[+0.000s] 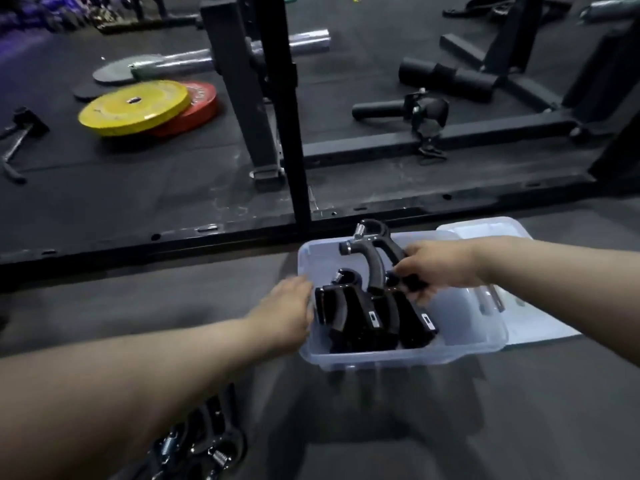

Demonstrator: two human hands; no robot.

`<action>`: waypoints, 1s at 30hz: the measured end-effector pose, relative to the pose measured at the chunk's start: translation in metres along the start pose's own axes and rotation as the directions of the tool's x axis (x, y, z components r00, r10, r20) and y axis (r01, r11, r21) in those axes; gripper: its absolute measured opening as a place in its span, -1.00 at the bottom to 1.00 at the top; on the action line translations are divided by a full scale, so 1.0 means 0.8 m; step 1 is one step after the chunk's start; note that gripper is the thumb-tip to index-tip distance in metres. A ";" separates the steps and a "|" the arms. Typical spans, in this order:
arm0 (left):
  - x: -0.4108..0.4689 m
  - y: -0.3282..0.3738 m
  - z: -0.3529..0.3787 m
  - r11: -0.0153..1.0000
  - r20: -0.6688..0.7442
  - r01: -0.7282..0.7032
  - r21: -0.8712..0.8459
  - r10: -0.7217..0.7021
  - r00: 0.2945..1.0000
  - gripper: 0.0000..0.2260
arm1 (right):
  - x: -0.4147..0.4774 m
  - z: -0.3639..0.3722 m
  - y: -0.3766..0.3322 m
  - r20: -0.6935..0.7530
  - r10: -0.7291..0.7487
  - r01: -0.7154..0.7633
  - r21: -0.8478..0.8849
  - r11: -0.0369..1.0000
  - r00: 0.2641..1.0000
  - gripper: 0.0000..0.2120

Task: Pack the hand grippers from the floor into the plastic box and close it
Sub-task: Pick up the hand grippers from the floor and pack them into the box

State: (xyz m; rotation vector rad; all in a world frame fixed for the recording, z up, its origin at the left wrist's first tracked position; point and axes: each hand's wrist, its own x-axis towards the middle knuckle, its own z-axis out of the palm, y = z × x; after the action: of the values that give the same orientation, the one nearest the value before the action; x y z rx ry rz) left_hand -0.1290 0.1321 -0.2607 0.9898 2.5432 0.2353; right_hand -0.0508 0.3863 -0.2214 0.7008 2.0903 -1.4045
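A single wide-angle camera worn on the person's head looks forward and steeply down. It looks along the bare left forearm [138, 368] and bare right forearm [554, 271], which reach in from the lower left and right edges. It is close above the clear plastic box [381, 358] on the dark rubber gym floor [519, 410]. The black steel rack [294, 133] and round yellow weight plate [135, 107] lie farther off, higher in frame.

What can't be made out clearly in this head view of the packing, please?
Blurred left hand: head view; whether it grips the wall of the clear plastic box is unclear.
Black spring hand grippers on the floor: cut by the bottom edge, covered by the left forearm; count unknown.
Black grippers in the box: overlapping; count unclear.
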 end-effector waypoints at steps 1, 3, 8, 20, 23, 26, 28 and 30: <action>-0.008 -0.002 0.012 0.998 0.031 -0.049 0.049 0.048 0.998 -0.58 | 0.002 -0.004 0.010 -0.007 0.022 -0.022 -0.023 0.999 1.000 -0.94; -0.026 -0.007 0.030 0.993 0.012 -0.068 0.098 0.067 0.998 -0.53 | 0.006 -0.005 0.024 -0.006 0.061 -0.062 -0.050 0.997 0.998 -0.92; -0.022 -0.019 0.043 0.963 -0.072 -0.133 0.235 0.153 0.986 -0.45 | 0.011 0.007 0.027 -0.016 0.112 -0.113 -0.115 0.987 0.994 -0.86; -0.009 -0.019 0.049 0.970 -0.086 -0.148 0.191 0.167 0.982 -0.19 | 0.022 0.004 0.067 -0.073 0.254 -0.264 -0.291 0.920 0.964 -0.72; -0.010 -0.018 0.049 0.973 -0.078 -0.145 0.178 0.161 0.984 -0.18 | 0.028 0.016 0.071 -0.132 0.287 -0.316 -0.419 0.851 0.949 -0.74; -0.010 -0.019 0.050 0.975 -0.073 -0.136 0.173 0.151 0.986 -0.17 | 0.031 0.026 0.079 -0.187 0.295 -0.349 -0.549 0.760 0.937 -0.77; -0.010 -0.019 0.050 0.972 -0.072 -0.142 0.185 0.158 0.985 -0.18 | 0.030 0.027 0.080 -0.177 0.269 -0.321 -0.603 0.731 0.947 -0.77; -0.009 -0.019 0.050 0.975 -0.072 -0.146 0.169 0.160 0.984 -0.18 | 0.029 0.025 0.078 -0.159 0.252 -0.294 -0.622 0.725 0.955 -0.74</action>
State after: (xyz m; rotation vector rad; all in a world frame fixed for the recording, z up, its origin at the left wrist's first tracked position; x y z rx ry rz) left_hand -0.1163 0.1162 -0.2996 1.2665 2.5984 0.1155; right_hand -0.0229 0.3907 -0.2853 0.7180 2.2021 -0.4400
